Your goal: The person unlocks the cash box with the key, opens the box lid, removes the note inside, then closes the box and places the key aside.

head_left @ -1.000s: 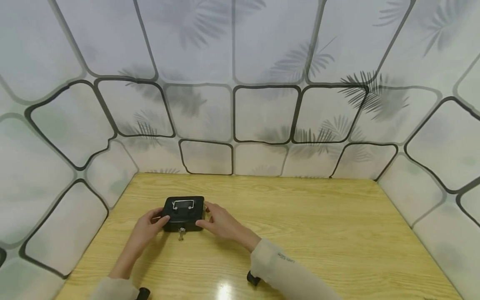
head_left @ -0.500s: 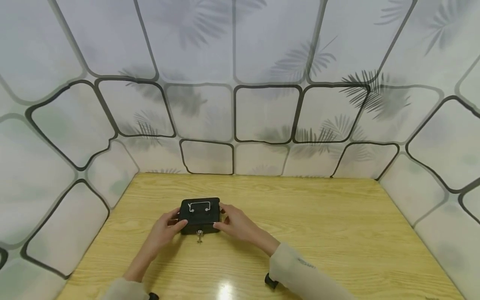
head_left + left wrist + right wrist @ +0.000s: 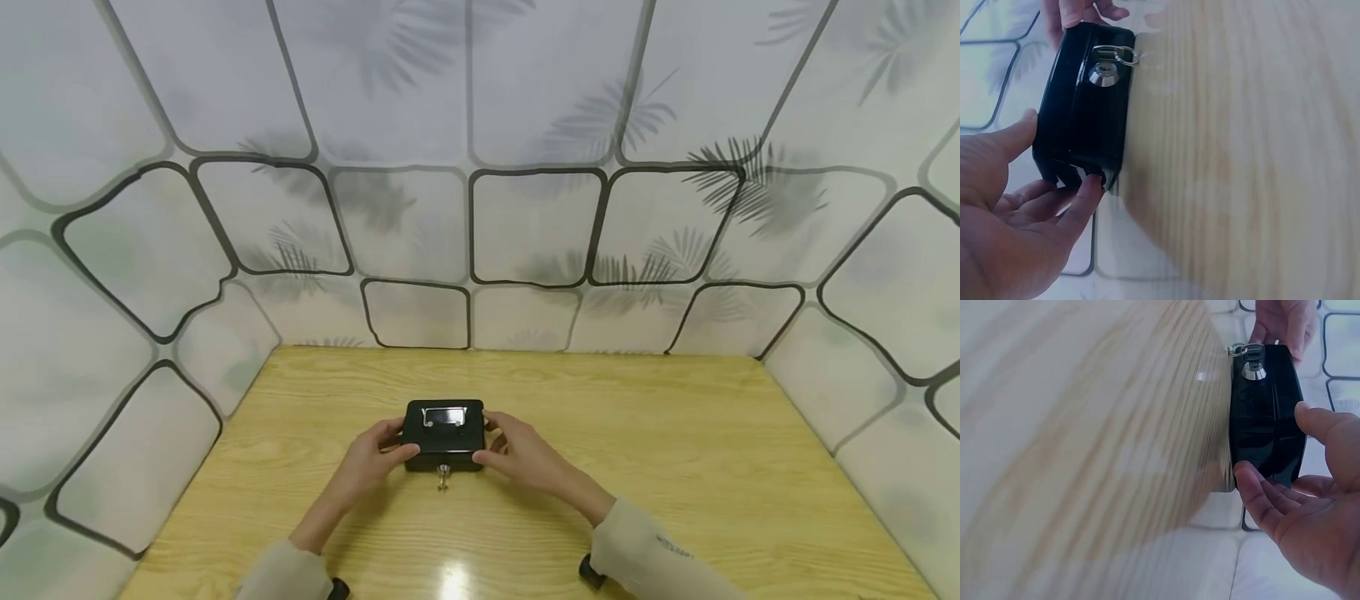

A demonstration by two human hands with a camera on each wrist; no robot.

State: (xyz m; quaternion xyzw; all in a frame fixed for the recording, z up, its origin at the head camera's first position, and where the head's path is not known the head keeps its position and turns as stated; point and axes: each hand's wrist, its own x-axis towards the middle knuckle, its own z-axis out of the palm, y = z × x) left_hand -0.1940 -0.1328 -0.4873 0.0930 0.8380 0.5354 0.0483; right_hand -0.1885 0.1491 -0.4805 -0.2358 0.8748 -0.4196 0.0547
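A small black cash box [image 3: 444, 437] is near the middle of the wooden table, its silver carry handle [image 3: 445, 417] lying on the lid. From the lock on its front side sticks a key [image 3: 443, 477], with a second key or ring hanging from it. My left hand [image 3: 369, 457] grips the box's left end, thumb on the lid's front edge and fingers along the side, as the left wrist view also shows. At the opposite end my right hand [image 3: 527, 452] holds it the same way. The box's back side is hidden.
The wooden table [image 3: 637, 433] stretches out on both sides of the box. Behind and beside it rise pale fabric walls [image 3: 536, 225] with dark outlines and leaf prints. Black straps [image 3: 592, 572] show at the wrists below the light sleeves.
Both hands have moved the cash box to the right across the table, from the left part toward the middle. Their hold on its ends looks the same throughout.
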